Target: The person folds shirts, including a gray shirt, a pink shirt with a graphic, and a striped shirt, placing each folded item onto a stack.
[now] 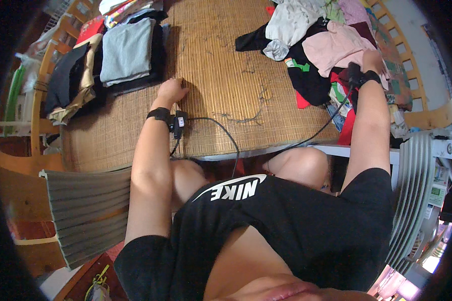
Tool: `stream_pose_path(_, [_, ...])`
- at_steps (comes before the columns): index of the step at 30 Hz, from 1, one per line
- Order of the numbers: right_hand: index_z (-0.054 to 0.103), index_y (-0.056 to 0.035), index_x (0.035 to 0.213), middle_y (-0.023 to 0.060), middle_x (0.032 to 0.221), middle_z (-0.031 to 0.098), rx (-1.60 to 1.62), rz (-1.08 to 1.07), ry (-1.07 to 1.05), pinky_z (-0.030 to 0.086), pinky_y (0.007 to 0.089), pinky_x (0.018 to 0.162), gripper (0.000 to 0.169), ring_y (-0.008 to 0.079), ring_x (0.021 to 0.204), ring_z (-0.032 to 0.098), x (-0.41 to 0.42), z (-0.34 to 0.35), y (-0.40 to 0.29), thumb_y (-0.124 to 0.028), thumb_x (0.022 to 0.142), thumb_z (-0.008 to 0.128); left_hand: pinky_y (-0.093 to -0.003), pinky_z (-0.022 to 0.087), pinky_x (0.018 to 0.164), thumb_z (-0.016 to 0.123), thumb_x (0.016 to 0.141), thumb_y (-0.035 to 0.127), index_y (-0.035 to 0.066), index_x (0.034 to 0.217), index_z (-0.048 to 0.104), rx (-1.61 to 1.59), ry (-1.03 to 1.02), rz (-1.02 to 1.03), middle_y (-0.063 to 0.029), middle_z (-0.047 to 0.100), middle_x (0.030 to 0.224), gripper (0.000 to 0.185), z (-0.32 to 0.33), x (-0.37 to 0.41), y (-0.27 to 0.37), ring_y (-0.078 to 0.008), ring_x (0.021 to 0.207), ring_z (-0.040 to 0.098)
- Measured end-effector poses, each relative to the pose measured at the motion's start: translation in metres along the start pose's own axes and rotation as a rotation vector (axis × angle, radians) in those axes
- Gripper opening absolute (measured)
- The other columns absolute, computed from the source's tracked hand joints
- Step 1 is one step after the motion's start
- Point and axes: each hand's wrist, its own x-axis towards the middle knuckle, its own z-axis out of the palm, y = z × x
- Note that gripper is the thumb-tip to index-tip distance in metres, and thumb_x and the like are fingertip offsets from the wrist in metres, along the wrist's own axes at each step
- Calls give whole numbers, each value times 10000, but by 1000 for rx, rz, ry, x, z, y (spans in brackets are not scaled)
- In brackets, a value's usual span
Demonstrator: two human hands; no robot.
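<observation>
My left hand [172, 91] rests on a woven straw mat [211, 67], thumb held apart from the fingers, with nothing visible in it. Just beyond it and to its left lies a folded light grey garment [127, 50] on top of dark folded clothes. My right hand [372, 62] is on the right side of a pale pink garment [333, 47], at the edge of a loose heap of clothes. Its fingers are turned away from view, so their grip on the cloth is hidden.
A white garment [292, 22] and a black garment [310, 84] lie in the heap. A black folded garment [67, 75] lies at the left by the wooden bed rail [41, 98]. Black cables [226, 131] run from devices on both wrists. Corrugated panels [94, 210] flank me.
</observation>
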Motion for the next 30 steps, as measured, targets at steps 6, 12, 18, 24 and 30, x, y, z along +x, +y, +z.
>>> stream_pose_path(6, [557,-14,749,63,700,552,1467,-155,93,415,268,580,173,165,648,532,-53,-90,-108,-176,690,560,-373,427,695,541,676,349,35,835,571,-65,60,-69,-176,558,841,353,0,1,0,-302,806,529])
stream_pose_path(12, [554,-57,766,-47,493,434,1618,-482,-933,276,187,317,130,32,370,370,-231,-75,-175,-186,756,541,-382,428,682,391,744,529,74,1059,470,-1195,-67,-190,-153,521,986,559,-32,11,50,-252,877,516])
stream_pose_path(18, [549,-23,906,-27,718,538,1094,-702,-1739,387,176,541,200,36,635,466,-338,-26,-142,-153,756,525,-323,478,617,465,785,317,13,1116,334,-1964,-893,136,-147,480,991,468,-29,-30,81,-239,809,538])
stream_pose_path(24, [546,-46,934,6,724,552,772,-933,-1713,403,212,553,216,71,638,484,-341,-7,-126,-148,747,515,-295,484,605,493,742,50,-5,1068,388,-1574,-428,-140,-122,523,906,348,-2,-10,65,-185,738,556])
stream_pose_path(30, [507,-5,945,142,818,550,262,-674,-809,419,305,679,341,235,761,524,-274,73,-98,-188,667,582,-285,479,554,488,746,73,-24,1067,394,-1495,-335,-233,-131,531,868,348,-4,-11,29,-177,665,556])
